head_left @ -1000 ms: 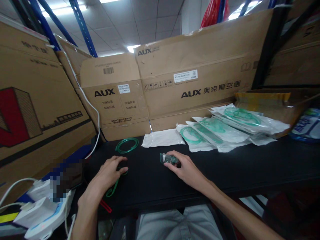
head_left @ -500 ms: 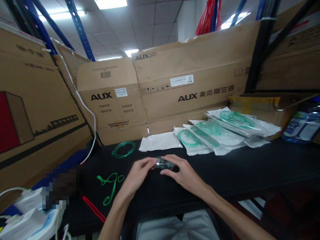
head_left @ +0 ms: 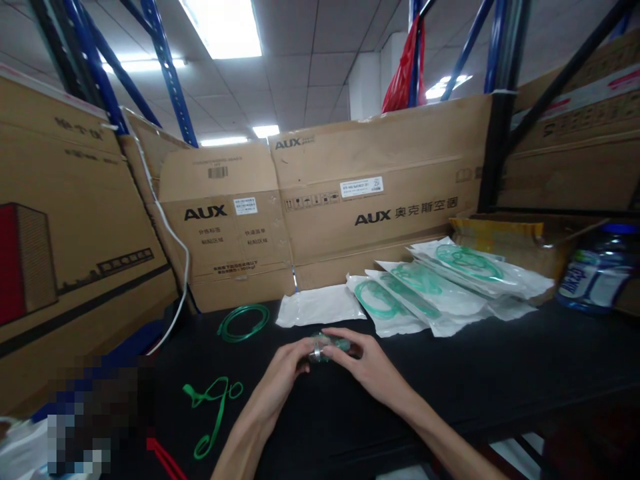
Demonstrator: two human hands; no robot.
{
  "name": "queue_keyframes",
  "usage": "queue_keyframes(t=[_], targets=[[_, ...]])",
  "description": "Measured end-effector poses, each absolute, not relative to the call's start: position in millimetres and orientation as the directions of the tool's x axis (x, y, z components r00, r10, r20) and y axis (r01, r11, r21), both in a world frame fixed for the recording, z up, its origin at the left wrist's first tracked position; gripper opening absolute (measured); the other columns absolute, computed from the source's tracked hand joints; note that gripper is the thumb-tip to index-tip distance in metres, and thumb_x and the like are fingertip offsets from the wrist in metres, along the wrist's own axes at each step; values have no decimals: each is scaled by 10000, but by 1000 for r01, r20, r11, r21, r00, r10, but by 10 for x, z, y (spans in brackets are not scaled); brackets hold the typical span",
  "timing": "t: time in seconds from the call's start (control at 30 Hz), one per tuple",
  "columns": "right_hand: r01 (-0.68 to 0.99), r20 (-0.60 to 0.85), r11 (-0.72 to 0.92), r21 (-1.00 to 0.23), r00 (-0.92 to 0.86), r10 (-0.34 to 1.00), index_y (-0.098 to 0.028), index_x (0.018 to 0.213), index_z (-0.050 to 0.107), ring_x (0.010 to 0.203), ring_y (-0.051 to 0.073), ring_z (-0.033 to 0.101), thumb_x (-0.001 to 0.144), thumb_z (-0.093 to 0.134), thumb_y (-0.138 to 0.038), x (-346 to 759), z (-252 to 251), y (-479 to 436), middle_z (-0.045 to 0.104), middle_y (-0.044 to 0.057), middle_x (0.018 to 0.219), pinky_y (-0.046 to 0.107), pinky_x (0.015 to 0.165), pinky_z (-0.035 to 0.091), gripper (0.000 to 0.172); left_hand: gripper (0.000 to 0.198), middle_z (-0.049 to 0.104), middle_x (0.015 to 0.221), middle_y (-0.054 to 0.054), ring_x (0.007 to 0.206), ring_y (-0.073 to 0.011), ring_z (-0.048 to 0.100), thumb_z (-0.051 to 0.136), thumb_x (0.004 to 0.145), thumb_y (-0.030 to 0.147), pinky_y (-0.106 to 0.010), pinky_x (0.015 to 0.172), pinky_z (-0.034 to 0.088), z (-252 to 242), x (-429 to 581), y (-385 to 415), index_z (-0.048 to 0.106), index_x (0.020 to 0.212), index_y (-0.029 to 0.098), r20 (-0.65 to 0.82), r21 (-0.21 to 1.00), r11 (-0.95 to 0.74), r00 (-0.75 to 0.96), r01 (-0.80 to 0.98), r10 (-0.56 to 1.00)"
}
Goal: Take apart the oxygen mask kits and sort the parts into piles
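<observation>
Between my two hands, just above the black table, is a clear, greenish plastic piece [head_left: 318, 349] with a shiny silver band; its exact kind is hard to make out. The fingers of my left hand [head_left: 289, 365] pinch its left end. My right hand [head_left: 364, 360] grips it from the right, thumb in front and fingers over the top, hiding part of it. A coil of green clear tubing [head_left: 243, 324] lies beyond my left hand. Closer in on the left is a loose green elastic strap [head_left: 219, 407], curled on the table.
A flat white packet [head_left: 320, 307] lies behind my hands. Several clear-and-white pouches with green tubing [head_left: 425, 287] overlap to its right. A blue-capped bottle [head_left: 597, 270] stands far right. Cardboard panels [head_left: 380, 233] wall the back and left. A white cable [head_left: 183, 267] hangs at left.
The view has tilted upward, so everything sits lower in the picture. Both hands have shifted their hold on the plastic piece; the right thumb now presses nearer the silver band.
</observation>
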State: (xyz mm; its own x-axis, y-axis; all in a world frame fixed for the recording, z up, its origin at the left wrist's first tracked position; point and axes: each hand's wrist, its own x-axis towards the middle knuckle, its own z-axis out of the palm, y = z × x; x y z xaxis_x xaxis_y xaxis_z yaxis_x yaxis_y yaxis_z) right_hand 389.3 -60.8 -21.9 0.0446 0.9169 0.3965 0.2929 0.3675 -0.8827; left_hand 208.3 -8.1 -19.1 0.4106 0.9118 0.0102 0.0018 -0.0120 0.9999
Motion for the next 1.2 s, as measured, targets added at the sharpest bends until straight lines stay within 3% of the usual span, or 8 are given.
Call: queue_keyframes(t=[0.23,0.37,0.47,0.8,0.93,1.1,1.2], targets=[[269,374,359,-894,4,927,-206,1092,777,1010,279,696,865,695,-437,3934,-232,-605,784,74,1067,376,902,513,334,349,727,1128,-100,1097,-263,600,577,845,386,-329,887,458,-94,2083,-113,778,1029,168,85,992,-124,540,36,837],[240,369,361,-901,-10,929,-191,1021,788,948,278,697,891,648,-489,3973,-273,-612,787,77,981,364,852,517,354,335,740,1016,-67,925,-219,629,592,826,279,-292,773,464,-58,2110,-126,752,1102,177,128,968,-238,650,83,749],[209,358,358,-910,-41,933,-177,987,778,913,272,691,894,634,-510,3998,-291,-606,776,79,937,357,824,513,375,312,730,981,-75,850,-209,637,636,834,327,-281,713,472,-70,2128,-127,750,1079,171,145,975,-222,667,31,730],[84,354,358,-930,-59,933,-183,919,685,779,195,666,833,694,-323,3952,-310,-582,709,10,800,278,706,488,164,454,702,854,-90,675,-180,650,697,802,577,-232,539,477,-149,2188,-105,748,943,149,130,977,-209,635,51,761],[172,366,365,-915,-24,930,-183,925,710,822,202,675,847,670,-287,3923,-274,-599,726,19,844,283,753,492,135,464,691,772,-70,627,-174,646,686,806,580,-232,519,484,-164,2188,-90,729,935,137,142,959,-258,587,119,797],[298,423,389,-872,56,904,-191,964,727,864,213,670,899,614,-295,3952,-285,-594,739,32,891,303,795,495,167,372,676,911,-51,712,-199,693,693,805,535,-283,626,564,-123,2179,-138,685,937,188,219,929,-314,395,196,892],[335,441,390,-858,91,893,-193,994,725,860,212,674,906,609,-301,3976,-312,-568,745,33,900,308,796,499,181,350,645,886,-48,751,-209,683,648,841,544,-275,622,555,-104,2197,-172,711,873,201,281,886,-388,373,252,884]])
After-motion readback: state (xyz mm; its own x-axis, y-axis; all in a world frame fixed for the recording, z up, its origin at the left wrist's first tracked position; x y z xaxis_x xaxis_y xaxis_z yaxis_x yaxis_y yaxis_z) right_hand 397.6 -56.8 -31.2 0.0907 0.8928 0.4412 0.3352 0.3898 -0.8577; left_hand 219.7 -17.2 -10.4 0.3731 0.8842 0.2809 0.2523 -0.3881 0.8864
